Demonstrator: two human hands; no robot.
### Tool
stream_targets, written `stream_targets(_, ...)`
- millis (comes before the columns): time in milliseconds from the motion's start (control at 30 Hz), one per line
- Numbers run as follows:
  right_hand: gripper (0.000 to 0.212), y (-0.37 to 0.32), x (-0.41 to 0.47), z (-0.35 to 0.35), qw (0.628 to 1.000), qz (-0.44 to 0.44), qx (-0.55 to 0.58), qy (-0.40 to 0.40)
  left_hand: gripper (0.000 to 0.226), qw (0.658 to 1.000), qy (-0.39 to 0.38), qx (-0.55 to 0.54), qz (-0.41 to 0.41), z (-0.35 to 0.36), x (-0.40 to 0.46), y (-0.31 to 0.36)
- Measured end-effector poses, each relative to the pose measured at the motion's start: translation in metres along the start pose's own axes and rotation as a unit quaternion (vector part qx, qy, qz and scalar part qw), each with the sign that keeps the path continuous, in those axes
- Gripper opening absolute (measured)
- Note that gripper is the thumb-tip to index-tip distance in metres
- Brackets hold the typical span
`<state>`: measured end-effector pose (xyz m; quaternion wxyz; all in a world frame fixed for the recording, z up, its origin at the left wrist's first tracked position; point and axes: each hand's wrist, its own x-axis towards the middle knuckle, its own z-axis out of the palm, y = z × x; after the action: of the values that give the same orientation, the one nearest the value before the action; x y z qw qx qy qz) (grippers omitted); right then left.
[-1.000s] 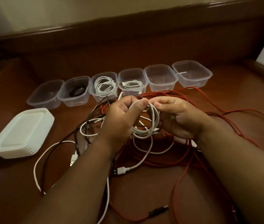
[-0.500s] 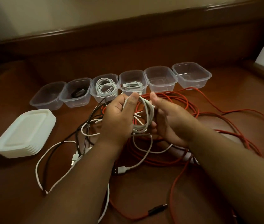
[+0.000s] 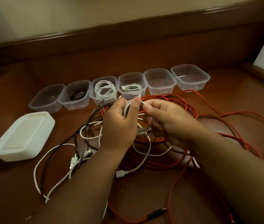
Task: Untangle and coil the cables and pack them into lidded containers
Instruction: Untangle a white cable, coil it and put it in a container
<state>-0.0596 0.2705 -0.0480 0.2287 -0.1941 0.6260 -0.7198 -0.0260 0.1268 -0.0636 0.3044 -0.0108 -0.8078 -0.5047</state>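
A dark brown wooden surface (image 3: 144,199) runs out under my arms to a raised wooden edge and a pale wall. Spread beneath and to the right of my fingers lies the long red cable (image 3: 183,104), in loose loops. Beyond my fingertips stands a row of six clear plastic containers (image 3: 160,81); three of them hold a coiled cable, the others look empty. Well to the left of my fingers sits a stack of white plastic lids (image 3: 23,135). Below my left wrist trail loose black and white cables (image 3: 83,138), tangled together.

I am part-way through coiling: my left hand (image 3: 120,126) grips the small white cable coil (image 3: 129,109), thumb over its loops, while my right hand (image 3: 165,120) pinches the cable's end at the top of the coil. Its tail with the white plug (image 3: 120,173) hangs toward me. Next, I judge, that tail must be wound in, then the coil laid in an empty container.
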Motion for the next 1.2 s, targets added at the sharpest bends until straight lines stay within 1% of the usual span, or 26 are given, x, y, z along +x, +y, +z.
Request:
stream_targets(100, 0.028, 0.003, 0.000, 0.005, 0.998, -0.016, -0.047, 0.045, 0.034, 1.000, 0.004, -0.010, -0.004, 0.000, 0.000, 0.002)
stream_targets(233, 0.025, 0.003, 0.001, 0.004, 0.993, -0.038, -0.083, 0.070, 0.036, 1.000, 0.003, -0.015, -0.003, 0.001, 0.000, -0.003)
stream_targets(267, 0.027, 0.003, 0.001, 0.001, 0.988, -0.058, -0.115, 0.082, 0.033, 1.000, 0.001, -0.016, 0.004, 0.001, 0.000, -0.004)
stream_targets(367, 0.031, 0.003, 0.002, -0.010, 0.953, -0.112, -0.261, 0.110, 0.018, 0.999, -0.001, -0.008, 0.044, -0.004, 0.003, -0.005)
stream_targets(433, 0.030, 0.001, 0.001, -0.017, 0.946, -0.117, -0.289, 0.093, 0.010, 0.997, 0.014, 0.012, 0.076, -0.008, 0.006, -0.004)
stream_targets(533, 0.023, 0.000, -0.001, -0.018, 0.955, -0.122, -0.271, 0.023, 0.011, 0.992, 0.040, 0.049, 0.114, -0.010, 0.006, 0.000)
stream_targets(633, 0.024, -0.001, -0.002, -0.017, 0.958, -0.136, -0.250, -0.009, 0.010, 0.990, 0.047, 0.057, 0.120, -0.009, 0.006, 0.000)
stream_targets(800, 0.025, 0.001, -0.002, -0.020, 0.965, -0.136, -0.226, -0.012, 0.011, 0.991, 0.052, 0.069, 0.105, -0.012, 0.008, -0.003)
stream_targets(933, 0.025, 0.003, -0.001, -0.018, 0.968, -0.138, -0.210, -0.015, 0.014, 0.996, 0.030, 0.027, 0.078, -0.012, 0.004, 0.004)
stream_targets(1033, 0.024, 0.002, -0.003, -0.018, 0.968, -0.148, -0.203, -0.010, 0.021, 0.998, -0.032, -0.037, 0.037, -0.009, -0.002, 0.011)
stream_targets(1100, 0.024, 0.001, -0.003, -0.018, 0.967, -0.152, -0.203, -0.001, 0.022, 0.996, -0.068, -0.056, 0.032, -0.008, -0.005, 0.013)
stream_targets(1200, 0.020, 0.001, -0.002, -0.019, 0.970, -0.156, -0.186, 0.006, 0.016, 0.996, -0.064, -0.056, 0.019, -0.007, -0.005, 0.013)
